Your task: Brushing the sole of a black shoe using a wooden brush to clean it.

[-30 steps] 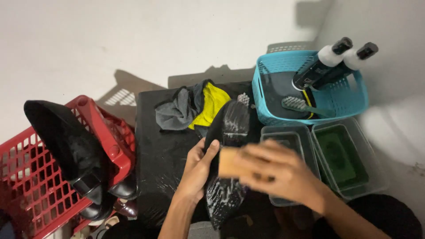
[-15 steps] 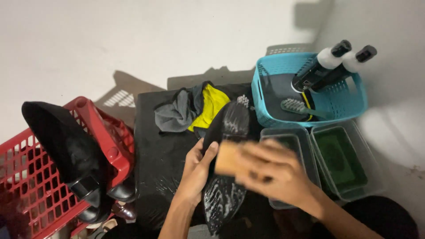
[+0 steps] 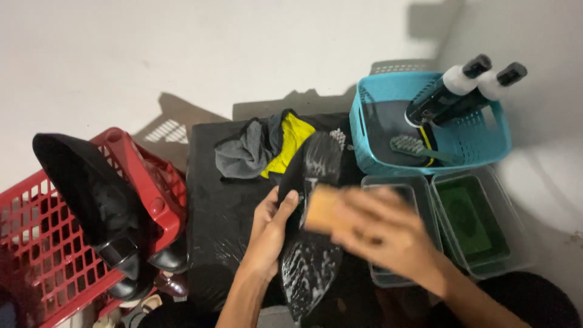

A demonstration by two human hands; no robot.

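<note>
The left hand (image 3: 270, 234) grips the black shoe (image 3: 310, 225) from the side, fingers wrapped round its edge and thumb lying along the sole, so the shoe sits sole-up over the black-covered table (image 3: 218, 212) right in front of the person. The right hand (image 3: 388, 234) is blurred but clearly closed over a tan wooden-backed brush (image 3: 325, 208), pressing it against the middle of the sole. Soap suds streak the sole at the heel end nearest the camera and again up at the toe. To do this scrub well, the judgement here is simple: keep that left grip firm so the wet shoe does not twist, work the brush in short strokes along the tread, and hold the sole tilted so the foam runs off rather than into the shoe. Just to the right sit two clear plastic tubs, the near one (image 3: 395, 276) partly behind the brushing hand, the other (image 3: 480, 225) holding green liquid, within easy reach. Off to the left, a red crate (image 3: 54, 255) holds more black shoes, one tall boot (image 3: 91, 188) leaning out of it. Farther back lies a grey and yellow cloth (image 3: 267, 146), and a blue basket (image 3: 425, 121) carries two dark bottles (image 3: 464, 85) and a small brush (image 3: 413, 147).
</note>
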